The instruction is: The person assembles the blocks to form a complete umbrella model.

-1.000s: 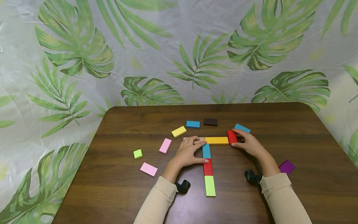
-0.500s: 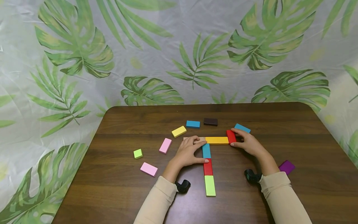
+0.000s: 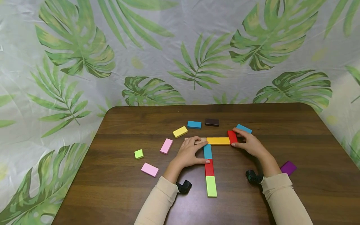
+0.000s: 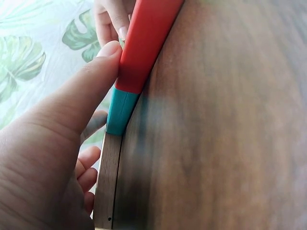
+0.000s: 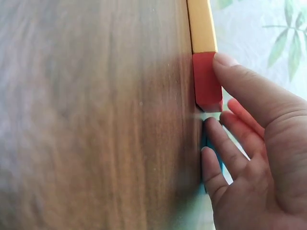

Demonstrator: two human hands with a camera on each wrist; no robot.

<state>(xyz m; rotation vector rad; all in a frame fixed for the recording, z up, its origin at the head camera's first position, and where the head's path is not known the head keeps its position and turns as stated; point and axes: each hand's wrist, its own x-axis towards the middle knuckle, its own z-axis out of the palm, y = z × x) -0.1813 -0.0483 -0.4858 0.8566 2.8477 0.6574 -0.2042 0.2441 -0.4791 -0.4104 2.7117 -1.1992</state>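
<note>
Flat coloured blocks form a T in the head view. My left hand rests over the join, its thumb on the red block of the stem, its index fingertip by the blue block. Beneath the other fingers lies a plain wooden block, partly hidden. My right hand pinches another red block between thumb and index finger. That block stands crosswise at the right end of the orange-yellow block; their ends meet in the right wrist view. A lime block ends the stem.
Loose blocks lie around the T: pink, yellow, blue, dark brown and a small lime one. Another blue block sits just behind my right fingers. A purple block lies by the right sleeve.
My right hand has nudged its red block slightly left and turned it a little at the orange-yellow block's end, early in the span. The left hand has stayed in place.
</note>
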